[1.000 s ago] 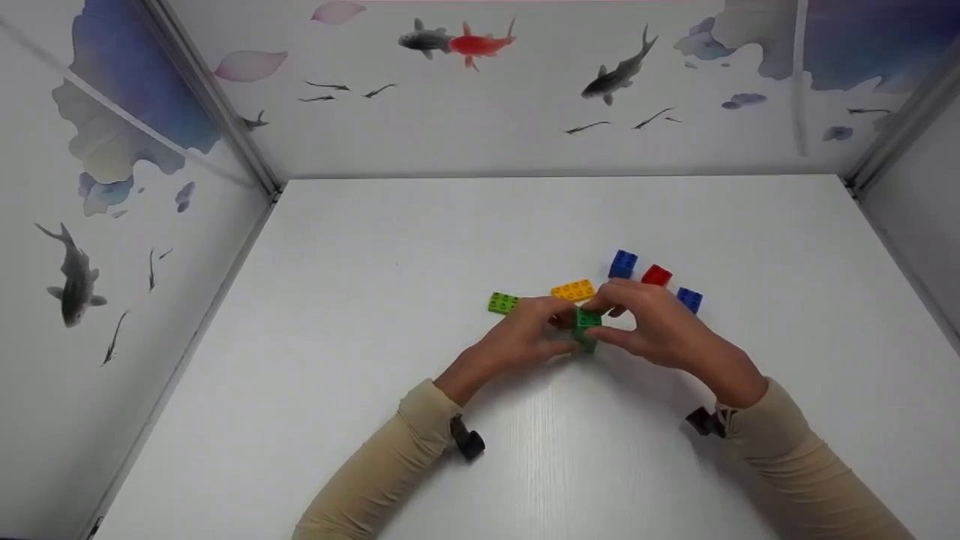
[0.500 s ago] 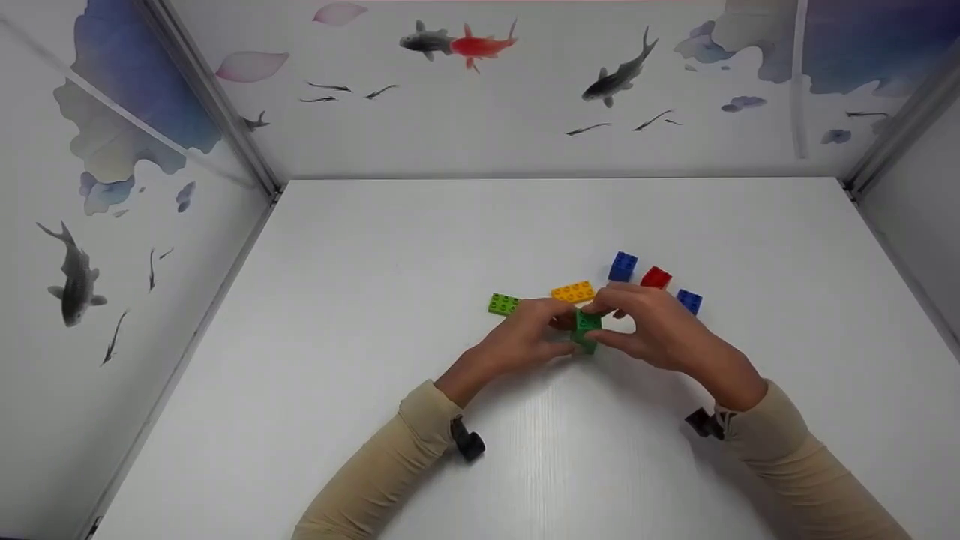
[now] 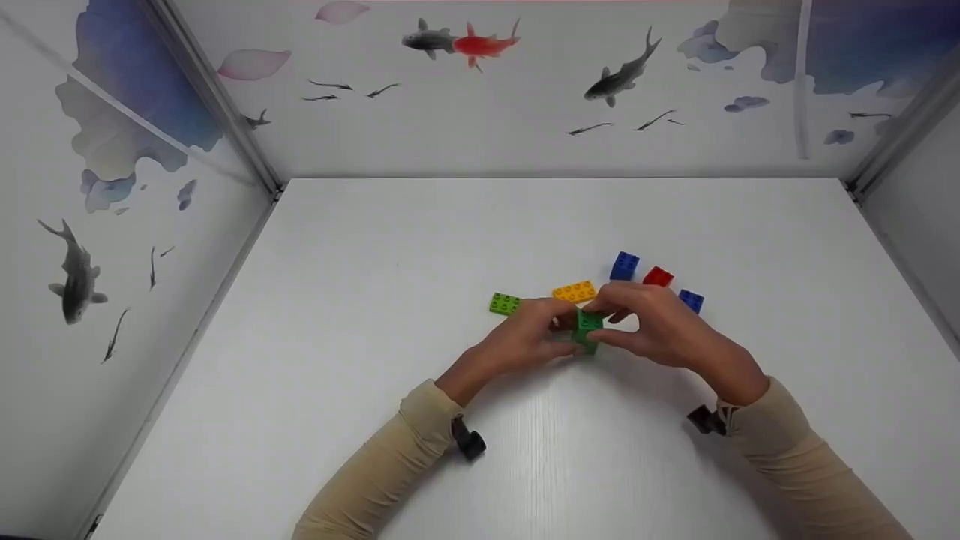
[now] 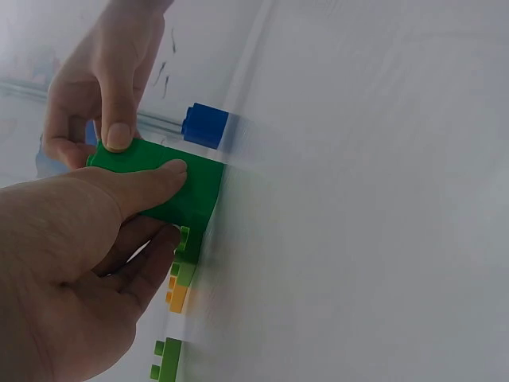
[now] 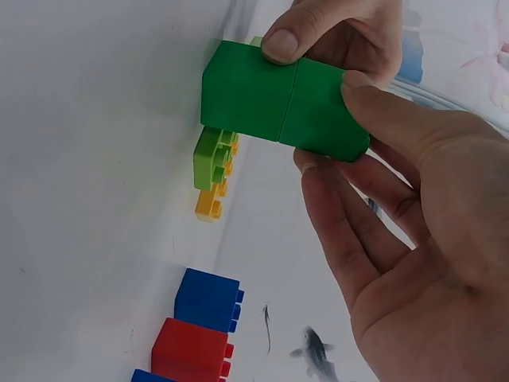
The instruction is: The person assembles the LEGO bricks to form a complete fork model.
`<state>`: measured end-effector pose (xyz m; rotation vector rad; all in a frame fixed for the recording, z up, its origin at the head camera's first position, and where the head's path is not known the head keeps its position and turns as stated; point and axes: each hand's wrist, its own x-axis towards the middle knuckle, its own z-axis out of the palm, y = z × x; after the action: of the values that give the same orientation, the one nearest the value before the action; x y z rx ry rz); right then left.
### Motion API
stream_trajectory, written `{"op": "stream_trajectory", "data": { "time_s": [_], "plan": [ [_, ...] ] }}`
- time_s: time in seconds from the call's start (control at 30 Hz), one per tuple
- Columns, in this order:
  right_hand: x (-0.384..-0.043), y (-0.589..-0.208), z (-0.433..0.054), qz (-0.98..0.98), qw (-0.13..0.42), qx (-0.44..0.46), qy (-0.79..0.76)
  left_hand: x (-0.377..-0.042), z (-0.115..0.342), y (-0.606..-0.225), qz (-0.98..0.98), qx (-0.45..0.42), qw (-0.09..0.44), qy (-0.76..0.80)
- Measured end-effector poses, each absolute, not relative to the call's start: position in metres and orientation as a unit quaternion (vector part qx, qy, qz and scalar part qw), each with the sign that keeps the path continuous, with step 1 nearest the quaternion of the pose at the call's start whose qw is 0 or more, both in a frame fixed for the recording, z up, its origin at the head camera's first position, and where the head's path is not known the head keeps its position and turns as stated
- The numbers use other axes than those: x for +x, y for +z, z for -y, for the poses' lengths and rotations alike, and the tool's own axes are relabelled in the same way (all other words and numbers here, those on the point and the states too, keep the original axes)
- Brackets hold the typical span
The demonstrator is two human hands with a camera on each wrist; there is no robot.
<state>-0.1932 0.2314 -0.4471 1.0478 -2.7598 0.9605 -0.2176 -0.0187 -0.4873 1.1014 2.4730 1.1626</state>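
Note:
Two dark green toy bricks (image 3: 589, 322) stand one on top of the other on the white table, between my hands. My left hand (image 3: 517, 337) grips the lower brick (image 5: 248, 91) with its thumb near the seam. My right hand (image 3: 667, 322) pinches the upper brick (image 5: 324, 111) between thumb and fingers. In the right wrist view a thin line shows where the two bricks meet. Close beside the lower one lies a light green brick (image 5: 209, 159), hidden behind the hands in the head view.
Beyond the hands lie a yellow flat brick (image 3: 574, 292), a taller blue brick (image 3: 624, 265), a red brick (image 3: 658, 277) and another blue brick (image 3: 691, 301). Another light green brick (image 3: 505, 304) lies by the left hand. Printed panels (image 3: 525, 142) border the table (image 3: 390, 247).
Almost nothing differs: both hands stay on the stacked green bricks. The whole head view has shifted very slightly.

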Motion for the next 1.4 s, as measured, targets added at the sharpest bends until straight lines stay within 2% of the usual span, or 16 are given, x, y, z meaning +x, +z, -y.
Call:
{"op": "stream_trajectory", "data": {
  "time_s": [0.73,1.07,1.4],
  "plan": [
    [-0.200,-0.456,-0.228,0.878,-0.018,0.324,0.353,-0.219,0.023,-0.488,-0.841,0.376,0.084,0.379],
    [-0.198,-0.458,-0.230,0.874,0.013,0.323,0.363,-0.225,0.029,-0.479,-0.835,0.384,0.065,0.388],
    [-0.203,-0.470,-0.235,0.884,-0.003,0.285,0.369,-0.240,0.050,-0.467,-0.834,0.333,0.035,0.438]
  ]
}}
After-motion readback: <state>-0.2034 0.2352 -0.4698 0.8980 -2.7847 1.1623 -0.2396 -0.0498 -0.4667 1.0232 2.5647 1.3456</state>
